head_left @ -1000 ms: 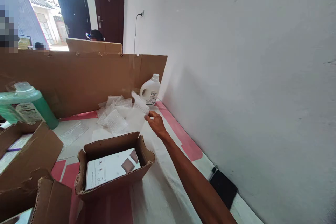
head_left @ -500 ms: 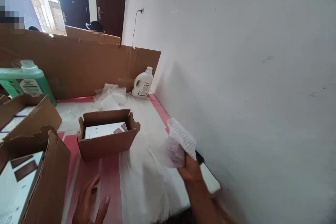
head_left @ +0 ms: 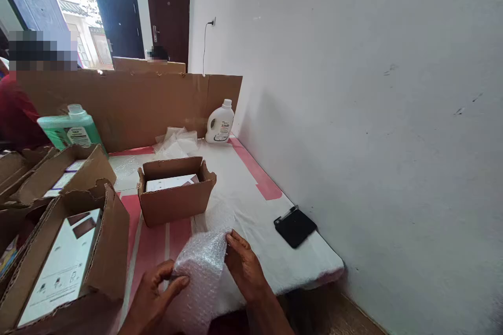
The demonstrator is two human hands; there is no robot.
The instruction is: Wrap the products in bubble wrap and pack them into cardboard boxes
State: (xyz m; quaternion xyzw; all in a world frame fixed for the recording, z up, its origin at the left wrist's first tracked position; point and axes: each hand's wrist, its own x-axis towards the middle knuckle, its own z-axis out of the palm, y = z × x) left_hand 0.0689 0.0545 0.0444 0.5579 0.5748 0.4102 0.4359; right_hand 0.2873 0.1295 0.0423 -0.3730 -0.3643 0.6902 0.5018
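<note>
A clear bubble wrap bag (head_left: 204,272) hangs between my two hands over the near edge of the table. My left hand (head_left: 157,293) pinches its left side between thumb and fingers. At its upper right corner, my right hand (head_left: 245,264) grips the plastic. Just beyond stands an open cardboard box (head_left: 176,203) with a white printed box (head_left: 171,182) inside. A larger cardboard box (head_left: 112,251) at the left holds another white box (head_left: 63,267) with pictures on it. Whether anything is inside the bubble wrap cannot be made out.
A black flat object (head_left: 295,227) lies by the wall on the right. Behind are a white jug (head_left: 220,124), a pile of clear plastic bags (head_left: 176,144) and a green liquid bottle (head_left: 73,128). A cardboard partition (head_left: 153,104) crosses the back; people sit beyond it.
My right hand has brought the bubble wrap from the right side to the front middle, uncovering the black object. My left hand has moved right and taken hold of the wrap.
</note>
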